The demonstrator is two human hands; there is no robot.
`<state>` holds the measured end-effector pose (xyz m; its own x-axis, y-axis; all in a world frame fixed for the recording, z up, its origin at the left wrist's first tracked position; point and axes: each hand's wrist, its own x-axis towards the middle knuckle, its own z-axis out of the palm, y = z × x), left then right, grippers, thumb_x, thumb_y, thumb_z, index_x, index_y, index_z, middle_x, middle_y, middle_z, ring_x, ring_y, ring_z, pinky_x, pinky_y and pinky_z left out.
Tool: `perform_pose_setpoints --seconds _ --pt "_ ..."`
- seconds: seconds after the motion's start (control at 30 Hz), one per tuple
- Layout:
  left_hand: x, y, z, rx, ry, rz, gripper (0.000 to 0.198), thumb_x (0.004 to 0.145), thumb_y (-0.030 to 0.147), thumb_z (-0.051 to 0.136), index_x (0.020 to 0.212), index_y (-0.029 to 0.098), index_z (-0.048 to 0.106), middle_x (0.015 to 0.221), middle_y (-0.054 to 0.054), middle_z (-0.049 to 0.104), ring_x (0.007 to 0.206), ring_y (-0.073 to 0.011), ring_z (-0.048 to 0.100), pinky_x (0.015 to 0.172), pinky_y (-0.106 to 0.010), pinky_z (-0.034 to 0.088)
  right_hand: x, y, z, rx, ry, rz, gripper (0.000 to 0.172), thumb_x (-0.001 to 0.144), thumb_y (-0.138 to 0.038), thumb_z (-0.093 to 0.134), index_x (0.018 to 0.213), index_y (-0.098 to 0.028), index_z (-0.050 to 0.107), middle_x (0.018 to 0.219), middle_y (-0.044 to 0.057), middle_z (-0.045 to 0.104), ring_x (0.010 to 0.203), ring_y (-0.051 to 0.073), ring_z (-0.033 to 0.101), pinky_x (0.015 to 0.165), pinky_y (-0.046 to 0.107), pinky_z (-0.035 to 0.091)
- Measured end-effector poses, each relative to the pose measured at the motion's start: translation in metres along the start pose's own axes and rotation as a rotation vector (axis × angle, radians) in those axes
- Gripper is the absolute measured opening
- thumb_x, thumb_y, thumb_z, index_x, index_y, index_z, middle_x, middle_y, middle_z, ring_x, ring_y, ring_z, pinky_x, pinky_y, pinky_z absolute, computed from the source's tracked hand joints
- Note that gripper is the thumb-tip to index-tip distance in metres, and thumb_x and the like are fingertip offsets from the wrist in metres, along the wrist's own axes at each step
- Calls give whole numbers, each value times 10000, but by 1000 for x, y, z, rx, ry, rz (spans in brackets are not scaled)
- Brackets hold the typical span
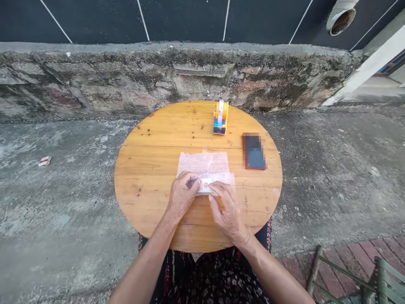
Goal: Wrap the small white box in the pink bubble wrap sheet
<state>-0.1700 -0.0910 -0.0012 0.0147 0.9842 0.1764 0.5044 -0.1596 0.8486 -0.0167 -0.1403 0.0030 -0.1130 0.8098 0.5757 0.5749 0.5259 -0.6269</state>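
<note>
A small white box-like item with a faint reddish print lies at the near edge of a pinkish sheet that looks like bubble wrap. My left hand is closed on the item's left end, thumb and fingers pinching it together with some of the clear wrap. At the other end, the fingertips of my right hand press on the item's right side and the wrap, with the thumb below. The fingers hide both ends of the item. One layer of wrap lies flat beyond it, with a small strip at its far edge.
A yellow and blue tape dispenser stands at the far side of the round wooden table. A dark phone-like slab with a red edge lies to the right. Beyond is a stone wall base; a green chair stands lower right.
</note>
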Motion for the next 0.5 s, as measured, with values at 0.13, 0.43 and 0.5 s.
perform_pose_setpoints --seconds 0.13,0.43,0.5 --pt "0 -1 -1 -5 -15 -16 107 799 222 537 748 196 628 759 9 629 746 -151 583 716 -252 441 4 4 7 -65 -83 -19 364 871 -82 474 1204 -207 552 1120 89 645 1064 222 569 919 400 488" --pt "1 -3 -1 -10 -12 -30 117 804 219 542 777 185 651 755 3 655 727 -150 592 690 -248 445 9 17 11 -225 -160 1 293 889 -175 522 1175 -206 578 1123 79 672 1059 253 568 895 419 410" --pt "2 -2 -1 -12 -11 -41 120 805 225 544 778 184 653 757 2 662 725 -151 597 690 -248 451 9 19 10 -234 -155 0 296 887 -191 536 1181 -200 574 1122 80 674 1058 255 567 882 415 405"
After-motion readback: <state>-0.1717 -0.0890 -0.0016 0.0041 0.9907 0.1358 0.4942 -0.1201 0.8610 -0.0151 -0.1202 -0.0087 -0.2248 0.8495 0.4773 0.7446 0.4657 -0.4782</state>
